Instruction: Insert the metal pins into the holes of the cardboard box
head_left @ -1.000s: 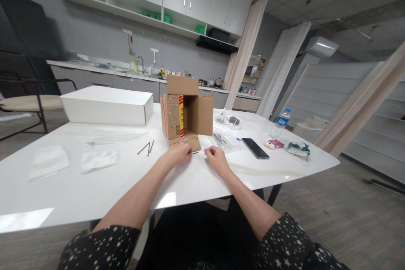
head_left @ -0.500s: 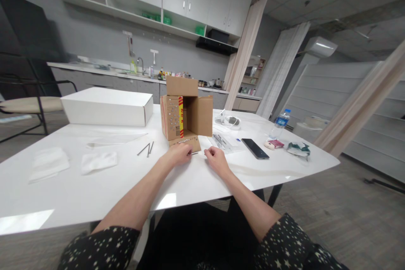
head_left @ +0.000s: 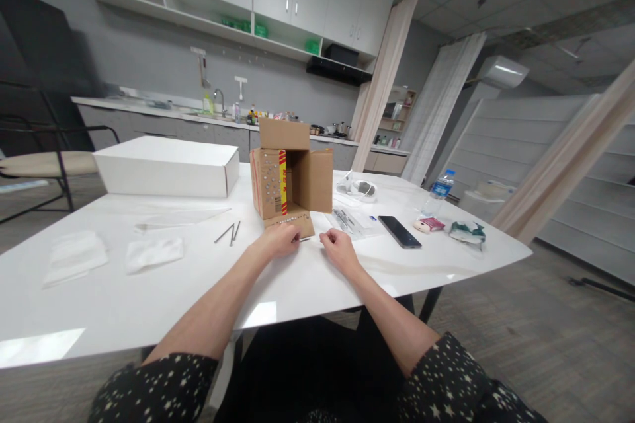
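Note:
A brown cardboard box lies on its side on the white table, its flaps open toward me and rows of small metal studs on its left flap and bottom flap. My left hand rests on the table against the bottom flap, fingers curled around a thin metal nail whose tip pokes out to the right. Just to the right, my right hand lies loosely curled on the table, holding nothing I can see.
Loose nails lie left of the box. A white box stands at the back left, folded white cloths nearer. A plastic bag of nails, a black phone, a water bottle and a crumpled wrapper sit to the right.

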The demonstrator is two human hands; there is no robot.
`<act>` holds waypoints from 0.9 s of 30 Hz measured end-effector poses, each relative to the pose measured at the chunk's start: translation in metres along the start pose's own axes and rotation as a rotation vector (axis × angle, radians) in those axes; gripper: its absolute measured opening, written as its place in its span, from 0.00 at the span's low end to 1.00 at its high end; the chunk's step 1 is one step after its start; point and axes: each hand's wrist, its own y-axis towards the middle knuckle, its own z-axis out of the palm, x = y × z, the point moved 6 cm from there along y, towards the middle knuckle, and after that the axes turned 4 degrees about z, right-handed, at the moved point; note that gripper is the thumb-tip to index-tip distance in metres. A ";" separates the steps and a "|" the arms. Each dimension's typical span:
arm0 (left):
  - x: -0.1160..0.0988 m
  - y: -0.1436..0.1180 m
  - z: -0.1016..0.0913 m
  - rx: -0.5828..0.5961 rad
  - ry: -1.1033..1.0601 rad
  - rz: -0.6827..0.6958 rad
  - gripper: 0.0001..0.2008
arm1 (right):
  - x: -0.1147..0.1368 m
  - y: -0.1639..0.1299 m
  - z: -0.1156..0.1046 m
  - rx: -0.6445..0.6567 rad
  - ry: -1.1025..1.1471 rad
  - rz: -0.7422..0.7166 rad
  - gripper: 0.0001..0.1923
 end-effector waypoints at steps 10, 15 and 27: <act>0.003 0.003 0.005 0.008 0.044 -0.020 0.11 | -0.004 0.002 0.002 0.000 -0.007 -0.001 0.14; 0.002 0.004 0.007 0.030 0.046 -0.014 0.12 | -0.005 0.002 0.003 0.000 -0.004 -0.004 0.14; 0.008 0.003 0.010 0.024 0.049 -0.049 0.14 | -0.001 0.001 0.000 -0.007 0.010 0.003 0.14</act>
